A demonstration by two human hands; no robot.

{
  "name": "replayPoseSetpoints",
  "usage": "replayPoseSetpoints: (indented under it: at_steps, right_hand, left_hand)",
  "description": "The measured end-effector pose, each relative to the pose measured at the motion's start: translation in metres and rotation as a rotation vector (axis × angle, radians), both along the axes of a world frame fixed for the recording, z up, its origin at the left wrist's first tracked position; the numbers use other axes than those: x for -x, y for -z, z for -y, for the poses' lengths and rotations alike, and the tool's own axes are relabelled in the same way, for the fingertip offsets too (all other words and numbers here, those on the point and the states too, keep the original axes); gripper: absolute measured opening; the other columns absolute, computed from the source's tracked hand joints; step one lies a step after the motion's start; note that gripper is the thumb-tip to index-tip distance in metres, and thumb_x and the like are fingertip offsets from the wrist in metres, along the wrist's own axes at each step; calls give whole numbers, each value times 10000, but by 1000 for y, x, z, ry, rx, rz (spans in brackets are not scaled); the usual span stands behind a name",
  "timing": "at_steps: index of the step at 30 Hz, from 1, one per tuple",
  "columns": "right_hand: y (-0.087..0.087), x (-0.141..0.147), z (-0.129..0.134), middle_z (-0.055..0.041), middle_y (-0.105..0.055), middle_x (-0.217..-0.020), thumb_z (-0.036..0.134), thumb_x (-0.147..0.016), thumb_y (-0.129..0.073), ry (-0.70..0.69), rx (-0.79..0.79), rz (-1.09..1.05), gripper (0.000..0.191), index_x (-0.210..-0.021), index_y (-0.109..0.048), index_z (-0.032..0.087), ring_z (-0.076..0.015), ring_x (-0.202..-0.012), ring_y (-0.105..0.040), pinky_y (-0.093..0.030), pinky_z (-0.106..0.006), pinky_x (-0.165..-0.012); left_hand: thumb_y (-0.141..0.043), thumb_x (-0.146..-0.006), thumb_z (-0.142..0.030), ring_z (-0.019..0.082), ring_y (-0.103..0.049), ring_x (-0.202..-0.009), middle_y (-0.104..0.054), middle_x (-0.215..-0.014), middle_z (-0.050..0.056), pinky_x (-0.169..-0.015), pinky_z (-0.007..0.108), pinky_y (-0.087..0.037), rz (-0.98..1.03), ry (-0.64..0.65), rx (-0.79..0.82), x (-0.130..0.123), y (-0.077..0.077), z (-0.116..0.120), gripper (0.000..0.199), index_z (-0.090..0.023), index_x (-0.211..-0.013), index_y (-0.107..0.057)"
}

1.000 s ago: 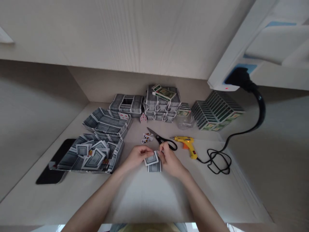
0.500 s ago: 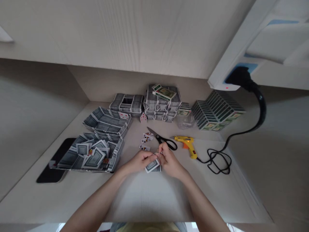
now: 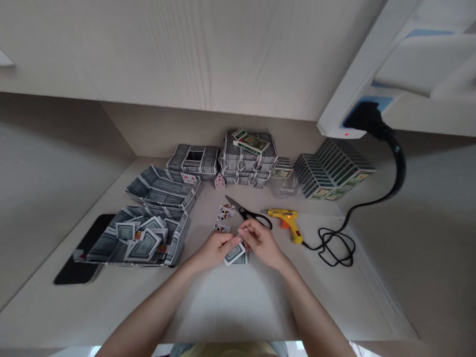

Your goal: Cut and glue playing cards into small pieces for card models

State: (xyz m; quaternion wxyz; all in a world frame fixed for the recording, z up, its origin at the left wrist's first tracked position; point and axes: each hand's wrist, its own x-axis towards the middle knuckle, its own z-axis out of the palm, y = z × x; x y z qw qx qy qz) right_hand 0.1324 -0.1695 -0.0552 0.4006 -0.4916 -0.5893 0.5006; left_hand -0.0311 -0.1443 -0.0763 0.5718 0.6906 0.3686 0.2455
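Note:
My left hand (image 3: 216, 252) is closed on a grey-backed playing card (image 3: 233, 255), thumb on top, with the patterned back facing up. Another grey card edge shows just beneath it. My right hand (image 3: 259, 244) pinches at the upper right end of the same card; its fingertips partly hide that end. Just beyond my hands lie cut strips of queen cards (image 3: 225, 214) and black-handled scissors (image 3: 250, 213), partly behind my right fingers. A yellow glue gun (image 3: 285, 218), its light glowing orange, rests to the right.
At left, a box made of cards (image 3: 174, 248) holds loose cards and overlaps a black phone (image 3: 80, 265). An open card-covered tray (image 3: 159, 186) stands behind it. Card-covered boxes (image 3: 247, 161) and stacked card packs (image 3: 327, 171) line the back. A black cord (image 3: 336, 248) coils at right.
My right fingers have shifted slightly down along the card's end and opened out a little. My left hand keeps its hold. The whole view has shifted very slightly.

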Motion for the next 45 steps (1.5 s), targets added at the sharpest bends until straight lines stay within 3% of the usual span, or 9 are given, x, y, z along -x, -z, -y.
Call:
replayPoseSetpoints:
  at_steps: [8,13,18,26,33,37,41,43,45]
  right_hand:
    - [1,0,-1,57,-425,-514,430,-807,-484,124,-32,10,252,-747,-496,185,-88,-448,-409,-330,-202,-432]
    - [-1,1,-2,60,-425,-508,440,-799,-487,129,-28,-13,266,-728,-495,184,-86,-445,-408,-337,-201,-435]
    - [2,2,-2,66,-418,-491,449,-795,-490,126,-28,-22,272,-735,-500,184,-87,-431,-406,-334,-203,-429]
    - [4,2,-3,67,-414,-494,420,-789,-512,173,-42,-41,250,-733,-513,176,-77,-430,-395,-317,-196,-419]
    - [-15,-2,-15,82,-431,-462,415,-755,-561,375,-19,-394,237,-753,-521,181,-52,-348,-361,-275,-176,-354]
    - [-41,29,-19,66,-499,-498,398,-756,-567,227,-6,-501,218,-782,-532,184,-65,-372,-448,-369,-187,-391]
    - [-61,83,-18,48,-574,-551,459,-750,-544,-5,48,-498,275,-837,-514,199,-83,-381,-515,-406,-191,-387]
    - [-62,102,-24,3,-644,-705,495,-783,-474,-141,66,-409,320,-910,-519,204,-88,-418,-561,-419,-192,-392]
    - [-59,107,-39,-17,-663,-769,494,-822,-403,-136,29,-214,340,-934,-536,202,-84,-405,-559,-389,-182,-367]
  left_hand:
    - [-457,-772,-500,51,-312,-473,-322,-481,-52,-427,169,-244,-10,-53,-49,-3,0,0,461,-137,-495,-390]
    - [-464,-776,-488,56,-380,-454,-405,-482,-48,-433,172,-285,47,27,79,-2,-2,3,415,-133,-562,-452]
    - [-500,-729,-531,52,-350,-409,-380,-431,-53,-402,180,-252,63,-61,135,-3,0,3,464,-137,-496,-428]
    - [-498,-724,-540,55,-361,-405,-393,-390,-49,-405,182,-259,-54,-110,-7,-5,-4,3,496,-139,-441,-428]
    - [-160,-792,-628,76,-380,-324,-420,-329,-4,-380,208,-289,123,-315,166,-3,1,-5,679,-152,-441,-493]
    - [-318,-787,-545,81,-391,-340,-437,-368,-21,-370,210,-315,108,-409,47,-5,6,-8,507,-162,-521,-517]
    - [-312,-827,-452,109,-496,-450,-497,-452,-13,-426,217,-368,-39,-547,-174,-10,11,-10,401,-172,-655,-542]
    - [-292,-842,-418,117,-514,-483,-489,-453,-16,-452,218,-369,-96,-548,-238,-9,12,-11,395,-167,-685,-554]
    - [-326,-835,-381,116,-514,-503,-496,-467,-12,-479,218,-359,-215,-444,-368,-7,12,-10,364,-165,-650,-553]
